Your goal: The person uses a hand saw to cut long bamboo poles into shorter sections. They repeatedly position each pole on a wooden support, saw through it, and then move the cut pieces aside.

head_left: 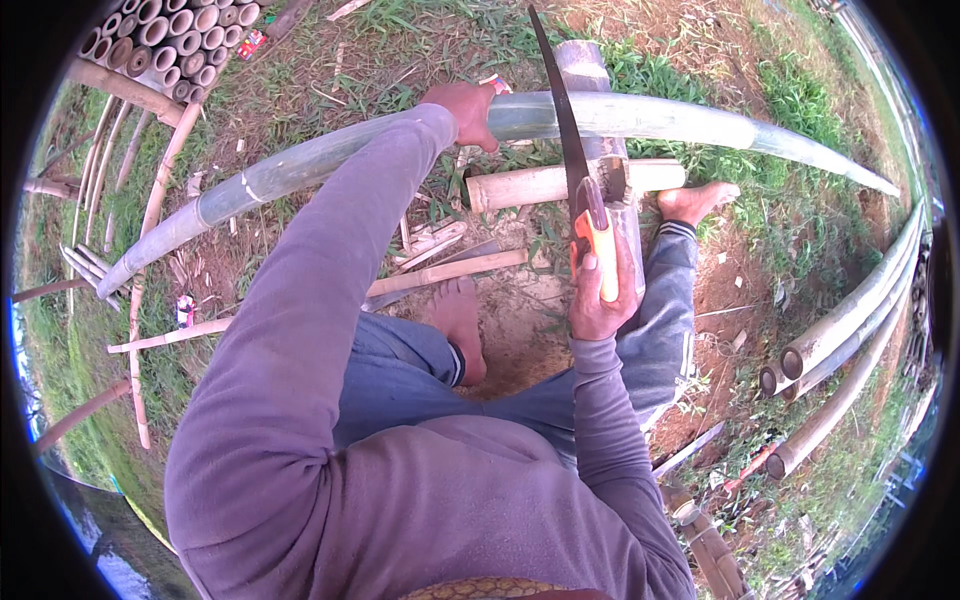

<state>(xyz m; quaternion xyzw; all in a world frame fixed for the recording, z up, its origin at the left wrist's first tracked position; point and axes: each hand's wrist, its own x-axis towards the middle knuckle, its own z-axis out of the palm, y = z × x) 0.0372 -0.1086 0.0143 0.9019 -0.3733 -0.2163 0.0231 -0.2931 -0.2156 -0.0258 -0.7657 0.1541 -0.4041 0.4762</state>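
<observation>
A long green bamboo pole [330, 150] runs across in front of me, lying over an upright-running bamboo support [607, 158]. My left hand [463, 112] grips the pole left of the support, its thumb on the near side. In my right hand [607, 300] is a hand saw [592, 225] with an orange handle, its fingers wrapped round the grip. The dark, tapering blade points away from me and passes over the pole just right of my left hand. Whether the teeth touch the bamboo I cannot tell.
A short cut bamboo piece [530, 187] lies under the pole by my bare foot [695, 202]. Split strips [450, 270] lie near my other foot [457, 325]. Several bamboo poles [850, 335] rest at the right. Stacked cut bamboo [170, 40] stands at the far left beside a bamboo frame [160, 200].
</observation>
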